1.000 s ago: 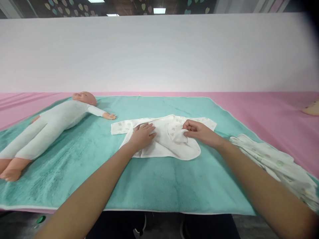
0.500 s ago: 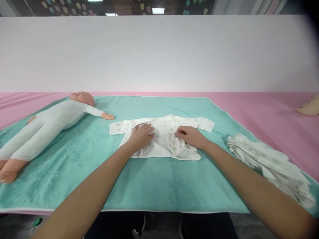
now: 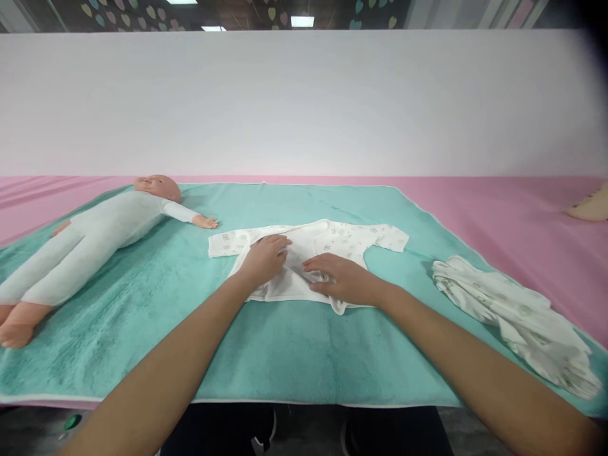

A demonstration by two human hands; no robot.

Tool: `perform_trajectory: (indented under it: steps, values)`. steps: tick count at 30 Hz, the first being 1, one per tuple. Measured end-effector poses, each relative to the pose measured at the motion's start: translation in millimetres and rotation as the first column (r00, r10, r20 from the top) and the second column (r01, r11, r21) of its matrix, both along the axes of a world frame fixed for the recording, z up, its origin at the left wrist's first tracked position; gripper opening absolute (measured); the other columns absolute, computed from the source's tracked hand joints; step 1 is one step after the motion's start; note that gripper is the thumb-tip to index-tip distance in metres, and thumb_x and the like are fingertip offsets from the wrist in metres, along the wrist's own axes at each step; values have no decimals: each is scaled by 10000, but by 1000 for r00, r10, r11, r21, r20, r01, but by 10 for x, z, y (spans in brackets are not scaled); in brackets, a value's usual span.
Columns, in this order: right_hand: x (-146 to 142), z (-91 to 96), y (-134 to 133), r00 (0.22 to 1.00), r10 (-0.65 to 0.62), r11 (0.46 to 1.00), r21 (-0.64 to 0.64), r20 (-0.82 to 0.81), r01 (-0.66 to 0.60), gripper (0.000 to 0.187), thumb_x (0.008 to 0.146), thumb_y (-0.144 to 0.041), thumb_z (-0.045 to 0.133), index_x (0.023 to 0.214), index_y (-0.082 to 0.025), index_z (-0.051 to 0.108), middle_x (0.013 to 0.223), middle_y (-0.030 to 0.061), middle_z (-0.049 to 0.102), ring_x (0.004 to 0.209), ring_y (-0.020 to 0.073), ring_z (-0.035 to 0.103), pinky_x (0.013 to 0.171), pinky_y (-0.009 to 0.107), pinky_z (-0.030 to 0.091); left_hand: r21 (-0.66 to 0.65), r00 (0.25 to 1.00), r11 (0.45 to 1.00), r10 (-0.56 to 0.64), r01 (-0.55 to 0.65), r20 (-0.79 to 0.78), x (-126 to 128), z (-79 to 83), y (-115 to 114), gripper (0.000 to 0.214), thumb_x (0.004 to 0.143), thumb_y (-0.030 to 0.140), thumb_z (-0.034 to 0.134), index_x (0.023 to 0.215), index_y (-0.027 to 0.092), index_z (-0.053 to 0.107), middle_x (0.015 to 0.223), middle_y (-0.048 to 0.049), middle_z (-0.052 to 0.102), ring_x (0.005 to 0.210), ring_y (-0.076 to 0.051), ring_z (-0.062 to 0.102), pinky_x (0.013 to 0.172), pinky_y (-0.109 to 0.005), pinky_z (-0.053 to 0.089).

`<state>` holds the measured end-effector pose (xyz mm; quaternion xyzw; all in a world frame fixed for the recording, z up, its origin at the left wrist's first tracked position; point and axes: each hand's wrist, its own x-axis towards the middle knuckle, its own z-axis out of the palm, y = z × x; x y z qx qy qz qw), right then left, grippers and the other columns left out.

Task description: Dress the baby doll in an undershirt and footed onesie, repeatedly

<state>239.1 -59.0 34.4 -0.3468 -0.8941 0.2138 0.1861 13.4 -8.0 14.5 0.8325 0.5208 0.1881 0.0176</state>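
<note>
A small white printed baby shirt (image 3: pixel 332 237) lies spread on the teal towel (image 3: pixel 285 342), sleeves out to both sides. My left hand (image 3: pixel 263 256) rests flat on its left half, fingers stretched out. My right hand (image 3: pixel 342 282) lies flat on the folded-over right flap near the lower hem, fingers spread and pointing left. A baby doll (image 3: pixel 95 234) in a pale bodysuit lies on its back at the towel's left end, one arm reaching toward the shirt.
A crumpled white printed garment (image 3: pixel 513 313) sits at the towel's right edge. The towel covers a pink table (image 3: pixel 498 202) backed by a white partition. A tan object (image 3: pixel 591 209) shows at the far right edge.
My right hand, which pinched the shirt's right flap, has carried it leftward across the front and now lies flat on it. The left hand stayed put.
</note>
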Motion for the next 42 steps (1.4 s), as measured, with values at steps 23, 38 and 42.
perform_trajectory:
  steps: [23, 38, 42]
  values:
    - [-568, -119, -301, 950, -21, 833, 531, 310, -155, 200, 935, -261, 367, 882, -154, 527, 878, 74, 544, 794, 181, 466, 658, 313, 334, -152, 847, 883, 469, -443, 252, -384, 137, 195, 259, 857, 387, 389, 886, 217, 583, 851, -57, 674, 798, -210, 614, 683, -300, 438]
    - [-728, 217, -331, 995, 20, 991, -135, 100, -6, 325, 900, -399, 409, 669, -193, 507, 713, 0, 563, 647, 133, 488, 614, 283, 364, -71, 891, 918, 396, -391, 220, -673, 223, 0, 416, 803, 188, 477, 1216, 216, 439, 1143, -101, 570, 948, -224, 594, 761, -333, 465]
    - [-1232, 203, -118, 987, -35, 934, -355, -157, -24, 351, 878, -472, 421, 687, -193, 519, 692, 2, 564, 646, 134, 495, 628, 288, 397, 158, 892, 878, 442, -452, 100, -1611, 458, -145, 369, 833, 226, 435, 1201, 224, 471, 1244, -101, 495, 1108, -256, 509, 878, -367, 441]
